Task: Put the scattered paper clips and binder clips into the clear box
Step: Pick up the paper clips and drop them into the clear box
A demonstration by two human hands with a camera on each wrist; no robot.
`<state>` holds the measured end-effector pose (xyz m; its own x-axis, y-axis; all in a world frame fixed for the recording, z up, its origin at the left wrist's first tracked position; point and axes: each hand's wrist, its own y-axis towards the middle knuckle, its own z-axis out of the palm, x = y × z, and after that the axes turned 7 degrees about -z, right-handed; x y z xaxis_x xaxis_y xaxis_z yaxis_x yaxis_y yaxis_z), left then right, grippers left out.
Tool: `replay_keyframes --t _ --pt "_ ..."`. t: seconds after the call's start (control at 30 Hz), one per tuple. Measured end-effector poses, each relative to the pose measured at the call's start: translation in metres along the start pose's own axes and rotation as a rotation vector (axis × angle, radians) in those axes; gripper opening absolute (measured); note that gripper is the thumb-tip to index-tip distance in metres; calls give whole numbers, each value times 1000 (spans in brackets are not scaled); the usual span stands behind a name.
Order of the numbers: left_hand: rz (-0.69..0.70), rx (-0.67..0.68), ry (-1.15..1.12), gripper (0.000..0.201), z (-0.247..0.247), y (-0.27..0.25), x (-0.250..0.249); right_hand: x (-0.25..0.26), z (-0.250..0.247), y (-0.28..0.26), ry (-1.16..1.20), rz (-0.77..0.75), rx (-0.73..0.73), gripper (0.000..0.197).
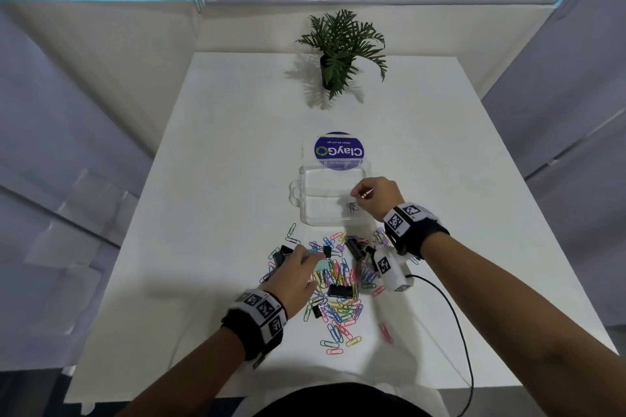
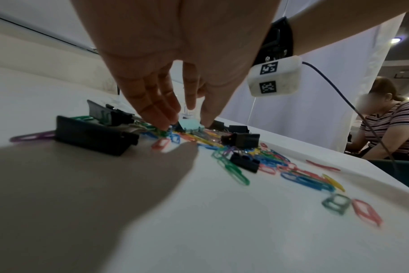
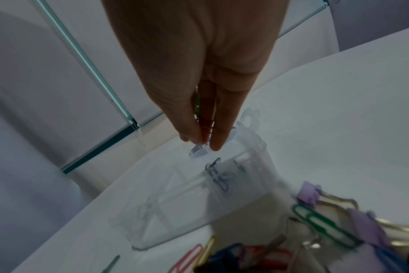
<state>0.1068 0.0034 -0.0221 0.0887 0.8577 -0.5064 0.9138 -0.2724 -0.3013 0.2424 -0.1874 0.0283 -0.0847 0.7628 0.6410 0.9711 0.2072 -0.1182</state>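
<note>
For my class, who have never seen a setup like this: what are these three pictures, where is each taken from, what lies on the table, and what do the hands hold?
No machine here: a person wears one camera on the head and one on each wrist. The head view looks down on a white table with a clear box, a potted plant and scattered paper clips and black binder clips. The left hand reaches into the pile, fingertips at a mint binder clip. The right hand pinches a few paper clips above the box.
</note>
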Motion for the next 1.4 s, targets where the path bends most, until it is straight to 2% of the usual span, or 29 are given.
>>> replay_keyframes --t 0.27,0.5,0.6,0.73,0.93,1.07,1.2,1.4 --pt "-15 26 88 40 3 19 -10 -9 5 -14 -39 -26 92 29" --pt "-22 31 60 29 1 18 -4 -15 7 -52 -89 -207 94 19" --pt "-43 2 29 26 -7 14 5 -18 11 -69 -120 -229 173 16" --pt "-73 -45 28 25 -20 9 20 -23 19 -90 -180 -185 316 20" --pt "-148 -72 90 31 -27 4 35 -29 29 -109 -180 -204 363 28" --pt "-86 -114 155 38 -23 2 27 -29 39 -112 -201 -173 370 46" --pt "-16 -4 174 52 -11 2 12 -27 46 -112 -191 -127 359 60" --pt "-33 84 225 64 2 4 0 -25 54 -117 -213 -163 382 38"
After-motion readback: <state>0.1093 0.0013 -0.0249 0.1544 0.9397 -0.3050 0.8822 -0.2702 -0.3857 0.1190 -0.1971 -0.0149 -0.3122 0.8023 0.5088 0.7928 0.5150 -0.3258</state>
